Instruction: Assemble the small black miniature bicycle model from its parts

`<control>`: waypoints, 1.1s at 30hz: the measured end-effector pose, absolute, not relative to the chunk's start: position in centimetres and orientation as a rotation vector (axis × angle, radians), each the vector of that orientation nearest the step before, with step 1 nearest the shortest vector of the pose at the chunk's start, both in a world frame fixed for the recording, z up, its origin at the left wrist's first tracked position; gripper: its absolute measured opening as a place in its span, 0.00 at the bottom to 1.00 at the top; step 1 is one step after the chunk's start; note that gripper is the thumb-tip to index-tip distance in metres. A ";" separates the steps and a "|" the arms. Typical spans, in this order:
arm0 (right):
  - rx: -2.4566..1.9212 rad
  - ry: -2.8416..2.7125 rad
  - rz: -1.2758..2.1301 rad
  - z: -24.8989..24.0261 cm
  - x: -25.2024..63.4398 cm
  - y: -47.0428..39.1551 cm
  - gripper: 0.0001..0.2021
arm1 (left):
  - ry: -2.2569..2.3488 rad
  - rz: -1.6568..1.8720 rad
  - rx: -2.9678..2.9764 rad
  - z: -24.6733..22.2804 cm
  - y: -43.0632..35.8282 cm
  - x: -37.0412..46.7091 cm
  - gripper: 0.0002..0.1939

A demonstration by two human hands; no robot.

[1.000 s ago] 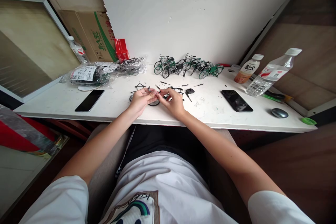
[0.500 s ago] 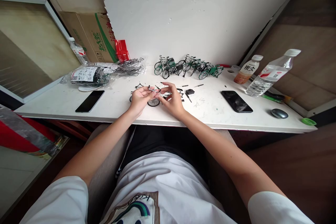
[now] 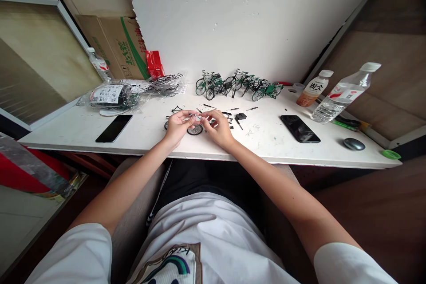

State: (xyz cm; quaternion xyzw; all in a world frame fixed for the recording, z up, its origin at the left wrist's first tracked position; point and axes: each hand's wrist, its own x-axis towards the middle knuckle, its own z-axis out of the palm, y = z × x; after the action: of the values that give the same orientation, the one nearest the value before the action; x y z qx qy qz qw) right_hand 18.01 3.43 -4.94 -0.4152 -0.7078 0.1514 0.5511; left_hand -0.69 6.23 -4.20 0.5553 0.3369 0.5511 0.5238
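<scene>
Near the table's front edge, my left hand (image 3: 178, 128) pinches a small silvery part (image 3: 197, 117) between thumb and fingers. My right hand (image 3: 218, 128) is closed at the other end of that part, its thumb and fingertips pressed together beside the left ones. Just below the fingertips a black spoked wheel (image 3: 195, 130) lies on the white table (image 3: 259, 142). A black toy bicycle frame (image 3: 176, 109) is partly hidden behind my left hand. More black pieces show beyond my right hand, near a small black block (image 3: 241, 116).
Several assembled green and black toy bicycles (image 3: 218, 86) stand at the back. Bagged parts (image 3: 113, 96) and a phone (image 3: 114, 128) lie left. Another phone (image 3: 300, 128), two bottles (image 3: 346, 93) and a dark oval object (image 3: 354, 143) are right.
My right hand's raised fingers have come down and closed at the small part. The thin black piece behind them is now more exposed. My left hand has barely moved.
</scene>
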 end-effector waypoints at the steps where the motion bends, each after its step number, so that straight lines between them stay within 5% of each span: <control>1: -0.982 -1.686 0.344 -4.9 18.0 3.5 0.17 | 0.813 1.317 1.348 -4.2 6.2 -0.7 0.26; 18: -0.914 -1.961 -0.178 -2.9 21.7 4.8 0.15 | 0.746 1.223 1.172 -3.4 5.7 -0.3 0.26; 33: -1.348 -1.628 -0.069 -4.9 29.4 9.8 0.18 | 1.082 1.530 1.682 -6.2 8.6 -2.4 0.15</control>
State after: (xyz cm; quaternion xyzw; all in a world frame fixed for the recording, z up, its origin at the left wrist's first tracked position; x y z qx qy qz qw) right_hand 29.45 9.82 -4.89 -0.5554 -0.6704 -0.0285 0.4912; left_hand -2.44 8.62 -6.21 0.6357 0.4089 0.5784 0.3069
